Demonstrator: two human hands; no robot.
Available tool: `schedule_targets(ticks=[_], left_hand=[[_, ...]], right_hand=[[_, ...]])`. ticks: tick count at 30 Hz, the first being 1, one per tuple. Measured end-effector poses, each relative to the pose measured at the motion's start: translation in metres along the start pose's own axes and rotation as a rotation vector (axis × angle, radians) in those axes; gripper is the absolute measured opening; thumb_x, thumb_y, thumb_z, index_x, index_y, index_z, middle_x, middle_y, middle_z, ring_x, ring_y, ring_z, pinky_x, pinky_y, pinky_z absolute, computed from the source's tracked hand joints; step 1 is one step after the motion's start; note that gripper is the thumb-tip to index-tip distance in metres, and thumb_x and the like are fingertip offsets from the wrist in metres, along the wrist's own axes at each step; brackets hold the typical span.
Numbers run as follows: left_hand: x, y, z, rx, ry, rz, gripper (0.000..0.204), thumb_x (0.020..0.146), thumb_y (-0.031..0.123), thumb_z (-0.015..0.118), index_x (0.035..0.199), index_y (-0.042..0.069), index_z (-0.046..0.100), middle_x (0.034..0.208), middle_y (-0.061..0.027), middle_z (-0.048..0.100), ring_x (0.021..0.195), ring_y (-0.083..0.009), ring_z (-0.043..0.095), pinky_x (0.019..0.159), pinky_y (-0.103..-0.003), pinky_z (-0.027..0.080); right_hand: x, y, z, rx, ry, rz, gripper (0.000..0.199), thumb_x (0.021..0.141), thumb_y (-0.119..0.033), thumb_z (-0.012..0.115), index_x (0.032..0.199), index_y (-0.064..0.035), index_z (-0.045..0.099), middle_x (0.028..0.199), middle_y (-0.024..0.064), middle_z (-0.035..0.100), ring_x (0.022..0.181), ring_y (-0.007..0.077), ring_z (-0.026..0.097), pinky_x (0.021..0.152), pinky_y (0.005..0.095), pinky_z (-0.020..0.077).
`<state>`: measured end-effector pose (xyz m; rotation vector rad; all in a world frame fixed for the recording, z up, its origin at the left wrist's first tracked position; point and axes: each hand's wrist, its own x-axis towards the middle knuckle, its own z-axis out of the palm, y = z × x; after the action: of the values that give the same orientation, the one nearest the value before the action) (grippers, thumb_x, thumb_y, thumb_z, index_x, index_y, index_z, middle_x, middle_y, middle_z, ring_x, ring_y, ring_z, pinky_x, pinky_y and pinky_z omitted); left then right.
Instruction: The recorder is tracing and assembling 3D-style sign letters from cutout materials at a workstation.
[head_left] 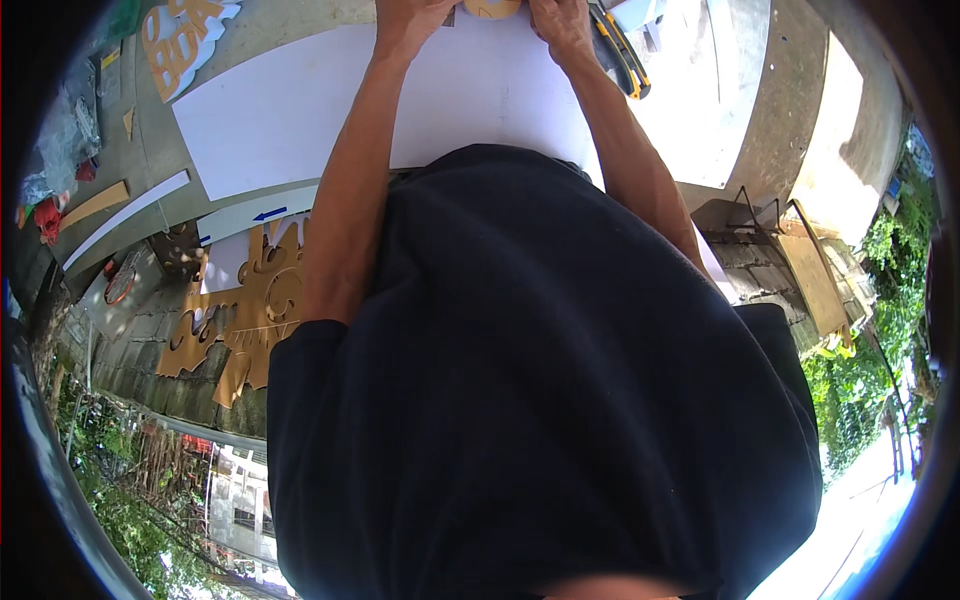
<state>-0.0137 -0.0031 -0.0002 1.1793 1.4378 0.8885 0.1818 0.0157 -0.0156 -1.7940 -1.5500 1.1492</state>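
One tan piece (492, 8) at 12, right at the top edge; frame crops it, only the curved near part shows. Left hand (415, 18) at half past 11, right hand (562, 22) at half past 12. Hands are apart, piece sits between them. Fingers partly cut off by the frame, so can't tell if either is clamped on it.

Big white sheet (300, 110) runs under both forearms, from about 10:30 round past 12. Knife (622, 55), black and yellow, at 1, lying just beside the right hand and wrist. Bright sun on the white stuff around it, detail washed out.

Letter cutout (183, 50), tan face with white edges, at 10:30, near the sheet's far left corner. White strip (125, 222) at 9:30, long and narrow, bowed by the lens. Pale board (262, 214) with a blue arrow just before 10. Gold offcut (255, 315) at 9, full of cut-out holes, partly behind the left arm. Clear plastic (70, 135) bunched at 10, red scrap (47, 220) below it.

Brown panel (812, 280) at 3, beside a dark frame (750, 210). Greenery (840, 400) at 3:30. Dark shirt (540, 380) fills the centre down to 6.
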Motion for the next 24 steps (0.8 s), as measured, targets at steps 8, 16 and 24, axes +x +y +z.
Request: schedule_targets(ticks=[8,16,24], left_hand=[[-0.001,-0.005,0.004,-0.059,0.006,-0.038,0.039,0.093,0.023,0.073,0.126,0.003,0.070,0.079,0.0002,0.068,0.063,-0.0076,0.057,0.056,-0.025,0.049],[0.000,0.000,0.003,-0.027,0.012,-0.064,0.039,0.092,0.022,0.074,0.126,0.003,0.070,0.079,-0.0008,0.070,0.063,-0.0073,0.058,0.056,-0.024,0.049],[0.006,-0.002,-0.003,-0.138,-0.027,-0.088,0.040,0.090,0.021,0.076,0.123,-0.001,0.070,0.095,-0.0054,0.076,0.075,-0.0094,0.066,0.066,-0.024,0.055]], right_hand=[[-0.005,0.000,-0.005,0.050,-0.007,0.003,0.058,0.095,-0.052,0.060,0.129,-0.0052,0.067,0.117,0.0231,0.070,0.110,0.0336,0.067,0.094,0.0407,0.0502],[0.000,0.010,-0.002,0.067,-0.020,-0.071,0.061,0.096,-0.056,0.058,0.130,-0.0054,0.067,0.113,0.0234,0.071,0.106,0.0336,0.067,0.091,0.0415,0.0508],[0.003,0.010,-0.004,-0.030,-0.028,-0.080,0.060,0.098,-0.055,0.055,0.133,-0.0078,0.065,0.105,0.0200,0.072,0.098,0.0300,0.067,0.088,0.0413,0.0502]])
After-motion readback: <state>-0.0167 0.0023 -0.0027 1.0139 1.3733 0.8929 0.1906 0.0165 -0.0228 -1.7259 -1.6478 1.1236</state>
